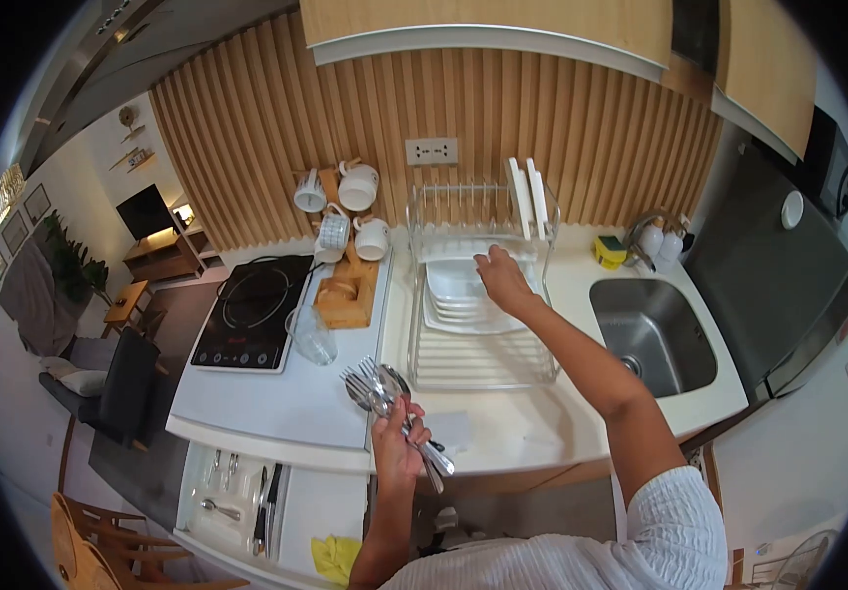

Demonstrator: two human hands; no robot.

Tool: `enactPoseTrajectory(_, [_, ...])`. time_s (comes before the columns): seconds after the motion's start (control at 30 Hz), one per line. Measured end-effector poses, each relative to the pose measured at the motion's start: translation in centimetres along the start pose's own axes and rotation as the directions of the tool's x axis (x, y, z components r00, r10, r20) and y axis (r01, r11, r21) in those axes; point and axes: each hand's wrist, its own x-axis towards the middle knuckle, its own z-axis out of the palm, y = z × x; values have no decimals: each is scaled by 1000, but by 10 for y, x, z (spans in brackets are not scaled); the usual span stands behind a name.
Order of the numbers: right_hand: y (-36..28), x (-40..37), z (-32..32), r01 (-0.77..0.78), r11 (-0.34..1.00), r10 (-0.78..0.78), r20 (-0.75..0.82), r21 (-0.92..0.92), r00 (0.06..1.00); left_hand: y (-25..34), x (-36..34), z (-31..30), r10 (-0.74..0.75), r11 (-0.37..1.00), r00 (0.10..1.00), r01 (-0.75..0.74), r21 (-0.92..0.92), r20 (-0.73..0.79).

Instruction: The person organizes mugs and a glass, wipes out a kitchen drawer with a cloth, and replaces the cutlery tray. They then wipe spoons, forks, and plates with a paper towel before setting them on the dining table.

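My left hand (399, 438) is closed around a bunch of metal forks and spoons (375, 388), held above the counter's front edge. Fork tines and spoon bowls point up and away from me; the handles stick out below my fingers. My right hand (500, 275) reaches over the dish rack (483, 374), fingers curled together near a clear holder (463, 248) at its back. What those fingers hold, if anything, is hidden. Beneath that hand, several white square dishes (458, 313) are stacked in the rack. Two white plates (530, 202) stand upright at the rack's back right.
To the left are an induction cooker (252, 315), a tilted clear glass pitcher (313, 336) and mugs (357, 187) on a wooden stand. An open drawer (321, 497) below holds cutlery and a yellow cloth (335, 559). A sink (655, 334) and a yellow sponge holder (610, 253) are right.
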Motion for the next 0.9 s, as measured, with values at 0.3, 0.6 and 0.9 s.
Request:
enactPoseTrajectory(0.3, [19,50,13,461,728,-385,255,-507,887,33,17,-19,-10,999,999,11,31,-42])
enactPoseTrajectory(0.6, [13,52,-4,624,368,-504,416,-689,757,41,23,-25,-32,999,999,32,8,-17])
enactPoseTrajectory(0.9, [6,57,19,538,361,-570,276,-762,774,39,25,-28,-72,997,997,72,-18,1])
